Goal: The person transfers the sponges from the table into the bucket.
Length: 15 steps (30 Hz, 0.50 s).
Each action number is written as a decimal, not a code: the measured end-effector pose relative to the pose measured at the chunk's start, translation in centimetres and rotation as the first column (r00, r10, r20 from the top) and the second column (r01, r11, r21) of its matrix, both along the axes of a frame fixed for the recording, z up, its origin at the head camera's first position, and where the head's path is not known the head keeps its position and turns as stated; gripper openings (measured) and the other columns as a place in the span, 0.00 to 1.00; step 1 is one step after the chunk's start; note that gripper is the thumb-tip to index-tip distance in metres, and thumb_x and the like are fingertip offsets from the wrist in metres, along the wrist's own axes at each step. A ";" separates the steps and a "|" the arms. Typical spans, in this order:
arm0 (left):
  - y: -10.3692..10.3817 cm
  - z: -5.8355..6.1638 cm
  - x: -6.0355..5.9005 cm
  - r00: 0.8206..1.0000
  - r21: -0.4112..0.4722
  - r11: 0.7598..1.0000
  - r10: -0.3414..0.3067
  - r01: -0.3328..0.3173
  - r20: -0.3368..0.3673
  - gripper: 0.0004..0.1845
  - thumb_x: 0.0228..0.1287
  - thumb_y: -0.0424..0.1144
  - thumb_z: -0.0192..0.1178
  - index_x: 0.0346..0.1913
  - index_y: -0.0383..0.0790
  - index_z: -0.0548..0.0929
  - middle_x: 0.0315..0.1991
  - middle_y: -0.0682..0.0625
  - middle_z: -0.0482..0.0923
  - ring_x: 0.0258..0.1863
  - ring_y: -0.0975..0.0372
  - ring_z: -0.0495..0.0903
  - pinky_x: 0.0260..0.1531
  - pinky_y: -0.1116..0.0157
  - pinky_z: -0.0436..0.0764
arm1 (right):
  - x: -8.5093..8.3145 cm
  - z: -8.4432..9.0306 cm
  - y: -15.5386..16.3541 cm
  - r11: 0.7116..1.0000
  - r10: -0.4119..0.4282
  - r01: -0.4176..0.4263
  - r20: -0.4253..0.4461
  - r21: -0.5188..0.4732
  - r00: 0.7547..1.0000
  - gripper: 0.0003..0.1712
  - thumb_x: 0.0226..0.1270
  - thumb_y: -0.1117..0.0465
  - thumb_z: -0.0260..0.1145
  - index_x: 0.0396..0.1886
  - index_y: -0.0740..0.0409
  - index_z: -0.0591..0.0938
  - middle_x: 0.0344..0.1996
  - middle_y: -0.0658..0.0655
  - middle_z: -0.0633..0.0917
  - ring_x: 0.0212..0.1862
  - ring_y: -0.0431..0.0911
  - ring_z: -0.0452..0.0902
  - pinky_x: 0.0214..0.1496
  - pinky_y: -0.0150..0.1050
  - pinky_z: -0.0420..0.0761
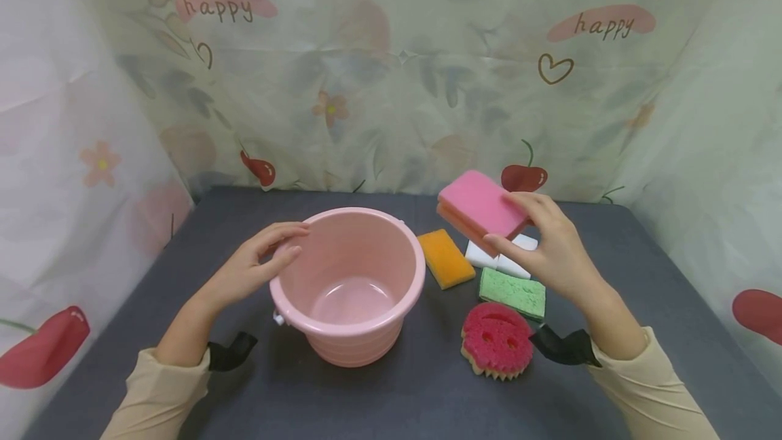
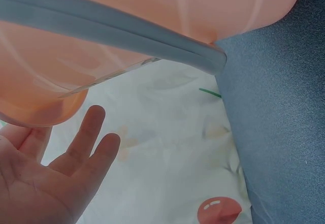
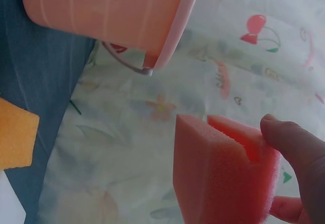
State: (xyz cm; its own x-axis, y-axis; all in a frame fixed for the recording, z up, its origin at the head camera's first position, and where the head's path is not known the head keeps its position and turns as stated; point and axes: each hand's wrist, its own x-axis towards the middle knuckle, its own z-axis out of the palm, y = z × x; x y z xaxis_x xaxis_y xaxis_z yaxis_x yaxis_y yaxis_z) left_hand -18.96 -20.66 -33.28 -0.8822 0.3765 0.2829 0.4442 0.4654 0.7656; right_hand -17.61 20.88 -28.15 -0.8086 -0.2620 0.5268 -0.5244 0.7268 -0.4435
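Pink sponge [image 1: 479, 206] pinched in right hand [image 1: 561, 253], raised right of pink bucket [image 1: 354, 345], left hand [image 1: 247, 267] loosely spread over its left side, orange sponge [image 1: 447, 260], white pads [image 1: 480, 256], green sponge [image 1: 512, 292], red face-shaped sponge [image 1: 497, 338] on worktop [image 1: 434, 396] at bucket's right.

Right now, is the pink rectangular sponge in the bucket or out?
Out: the right hand grips the pink rectangular sponge in midair, to the right of the pink bucket.

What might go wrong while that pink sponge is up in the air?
The right hand holds the pink sponge by one end, so it might slip and land outside the bucket.
The left hand is at the bucket's rim, so a bump might shift it.
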 end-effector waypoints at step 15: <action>0.1 0.2 0.1 1.000 -0.021 1.000 0.018 -0.018 0.019 0.18 0.68 0.40 0.54 0.59 0.42 0.74 0.63 0.46 0.69 0.62 0.63 0.66 0.54 0.84 0.63 | 0.2 -0.1 -1.9 0.998 0.064 -0.064 -0.015 0.003 0.998 0.35 0.51 0.60 0.73 0.61 0.57 0.72 0.57 0.59 0.73 0.51 0.47 0.70 0.42 0.30 0.77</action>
State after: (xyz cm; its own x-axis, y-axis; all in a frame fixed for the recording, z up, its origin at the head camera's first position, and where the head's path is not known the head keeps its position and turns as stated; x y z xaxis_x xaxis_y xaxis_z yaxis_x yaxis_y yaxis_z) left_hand -18.85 -20.57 -33.12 -0.8939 0.3664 0.2584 0.4213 0.4893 0.7636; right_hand -17.36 18.98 -28.23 -0.7819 -0.3141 0.5385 -0.5767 0.6924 -0.4335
